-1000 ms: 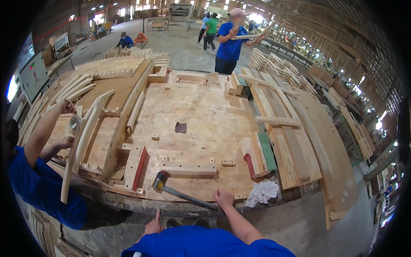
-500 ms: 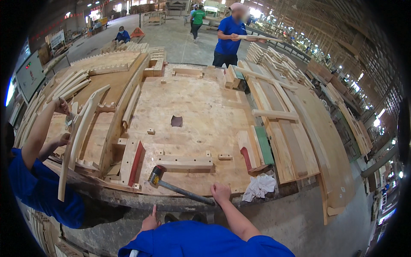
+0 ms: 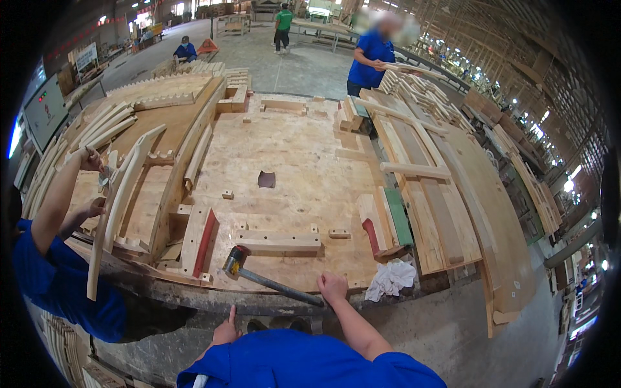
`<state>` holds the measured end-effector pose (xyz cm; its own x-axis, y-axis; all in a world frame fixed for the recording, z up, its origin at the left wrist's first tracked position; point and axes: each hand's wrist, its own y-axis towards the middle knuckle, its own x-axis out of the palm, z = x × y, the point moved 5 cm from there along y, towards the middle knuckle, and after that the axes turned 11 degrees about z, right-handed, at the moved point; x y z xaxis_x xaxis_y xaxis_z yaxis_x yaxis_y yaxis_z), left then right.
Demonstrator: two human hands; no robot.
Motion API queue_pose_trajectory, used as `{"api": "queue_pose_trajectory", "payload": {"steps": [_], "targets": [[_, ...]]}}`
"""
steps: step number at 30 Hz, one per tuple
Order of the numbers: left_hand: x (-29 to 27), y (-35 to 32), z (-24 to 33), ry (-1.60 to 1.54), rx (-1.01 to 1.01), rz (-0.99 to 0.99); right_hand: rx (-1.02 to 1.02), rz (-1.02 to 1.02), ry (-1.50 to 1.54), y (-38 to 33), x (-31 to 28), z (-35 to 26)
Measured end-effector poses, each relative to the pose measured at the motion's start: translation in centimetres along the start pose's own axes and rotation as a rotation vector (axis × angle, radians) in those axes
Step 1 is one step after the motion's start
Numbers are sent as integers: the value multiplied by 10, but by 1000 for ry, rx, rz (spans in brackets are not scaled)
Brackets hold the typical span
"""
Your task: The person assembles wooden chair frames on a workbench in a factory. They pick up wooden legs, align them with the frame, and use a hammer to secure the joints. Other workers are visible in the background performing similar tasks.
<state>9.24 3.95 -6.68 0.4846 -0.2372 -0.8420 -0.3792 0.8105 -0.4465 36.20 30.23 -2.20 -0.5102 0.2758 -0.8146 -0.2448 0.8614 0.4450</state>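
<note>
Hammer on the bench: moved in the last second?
No, no visible shift either way: the hammer keeps its place relative to the long wooden block, head near the block's left end. Only the camera view shifted.

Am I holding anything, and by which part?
Nothing visibly: your left hand extends one finger; your curled right hand is beside the straight grey mallet handle.

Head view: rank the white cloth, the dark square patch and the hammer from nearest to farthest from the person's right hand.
1. Hammer: its handle end lies just left of the right hand.
2. White cloth: to the hand's right, by the near edge of the table.
3. Dark square patch: ahead and to the left.
</note>
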Motion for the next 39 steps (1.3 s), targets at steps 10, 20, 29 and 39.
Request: {"api": "queue_pose_trajectory", "payload": {"steps": [10, 20, 29, 39], "targets": [[4, 3, -2, 14, -16, -23, 37, -68, -5, 0, -2, -2], [4, 3, -3, 14, 3, -18, 34, -40, 10, 1, -1, -1], [5, 4, -4, -18, 7, -10, 18, -20, 18, 2, -1, -2], [7, 5, -5, 16, 3, -14, 6, -3, 23, 2, -2, -3]]}}
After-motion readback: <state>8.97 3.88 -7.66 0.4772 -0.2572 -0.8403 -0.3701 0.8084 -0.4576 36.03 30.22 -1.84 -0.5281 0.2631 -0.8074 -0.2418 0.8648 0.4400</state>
